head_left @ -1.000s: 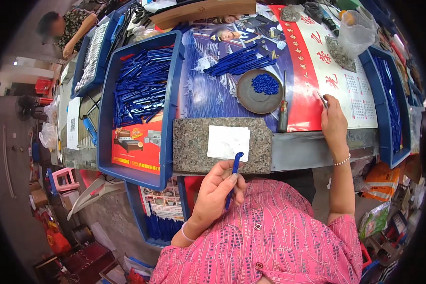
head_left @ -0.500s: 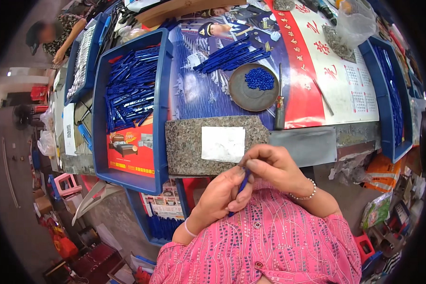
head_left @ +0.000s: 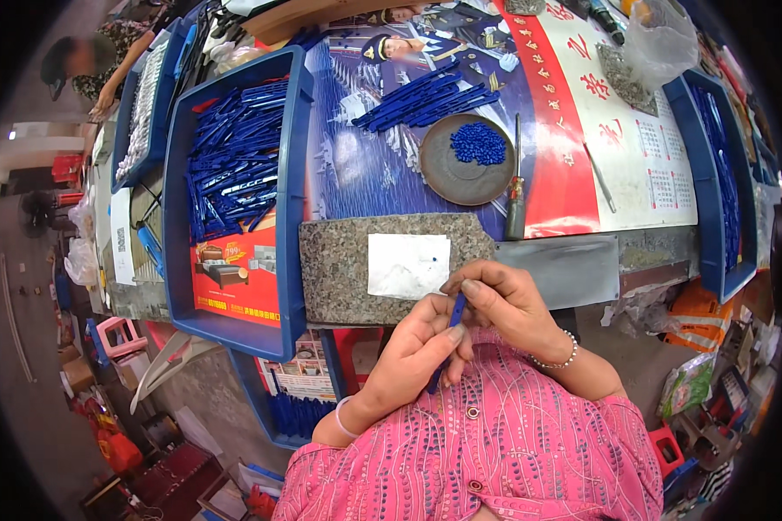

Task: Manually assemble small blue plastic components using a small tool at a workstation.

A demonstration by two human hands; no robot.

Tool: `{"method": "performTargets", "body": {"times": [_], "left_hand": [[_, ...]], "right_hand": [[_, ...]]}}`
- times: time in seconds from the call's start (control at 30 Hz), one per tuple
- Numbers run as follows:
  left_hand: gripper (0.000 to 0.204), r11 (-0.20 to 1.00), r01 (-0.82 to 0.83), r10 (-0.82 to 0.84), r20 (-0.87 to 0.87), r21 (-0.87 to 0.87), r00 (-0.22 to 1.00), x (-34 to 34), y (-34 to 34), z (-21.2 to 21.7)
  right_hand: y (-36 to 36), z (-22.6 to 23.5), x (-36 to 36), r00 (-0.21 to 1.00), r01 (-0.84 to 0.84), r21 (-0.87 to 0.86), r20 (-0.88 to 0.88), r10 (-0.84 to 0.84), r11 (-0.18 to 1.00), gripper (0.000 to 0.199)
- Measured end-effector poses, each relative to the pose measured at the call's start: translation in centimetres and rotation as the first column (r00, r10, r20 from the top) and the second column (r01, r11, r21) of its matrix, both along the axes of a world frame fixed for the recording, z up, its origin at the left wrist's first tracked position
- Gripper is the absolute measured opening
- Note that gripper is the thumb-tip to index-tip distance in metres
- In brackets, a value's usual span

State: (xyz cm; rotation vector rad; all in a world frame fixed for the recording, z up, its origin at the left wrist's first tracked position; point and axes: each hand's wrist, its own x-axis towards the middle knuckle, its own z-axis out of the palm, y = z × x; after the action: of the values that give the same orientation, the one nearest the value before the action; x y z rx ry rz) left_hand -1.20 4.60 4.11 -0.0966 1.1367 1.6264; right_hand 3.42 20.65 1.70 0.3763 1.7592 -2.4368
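In front of my chest, my left hand (head_left: pixel 420 346) is closed around a slim dark-blue plastic strip (head_left: pixel 456 314), which stands up at a slant between thumb and fingers. My right hand (head_left: pixel 508 306) pinches at the strip's upper end with thumb and forefinger; any small part between those fingertips is hidden. Just beyond the hands, a white paper (head_left: pixel 408 267) lies on a speckled stone slab (head_left: pixel 334 273), with a tiny blue bit on it. Farther back, a round dish (head_left: pixel 439 182) holds a heap of small blue pieces (head_left: pixel 478 144).
Left stands a blue tray (head_left: pixel 295 208) full of blue strips; another blue tray (head_left: pixel 706 174) is at right. More strips (head_left: pixel 426 97) lie on the poster behind the dish. A screwdriver (head_left: pixel 516 195) rests beside the dish. Another person (head_left: pixel 91 65) is at far left.
A tiny blue bit now shows on the white paper. My left thumb has shifted along the strip, and more of the strip's upper end is visible. My right hand stays close by.
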Motion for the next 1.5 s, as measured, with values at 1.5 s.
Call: {"method": "performTargets", "body": {"times": [1.5], "left_hand": [[0.023, 0.997, -0.072, 0.074, -0.061, 0.037, 0.995, 0.5, -3.7, -0.5]], "right_hand": [[1.4, 2.2, 4.9, 0.953, -0.267, 0.685, 0.085, 0.290, 0.678, 0.020]]}}
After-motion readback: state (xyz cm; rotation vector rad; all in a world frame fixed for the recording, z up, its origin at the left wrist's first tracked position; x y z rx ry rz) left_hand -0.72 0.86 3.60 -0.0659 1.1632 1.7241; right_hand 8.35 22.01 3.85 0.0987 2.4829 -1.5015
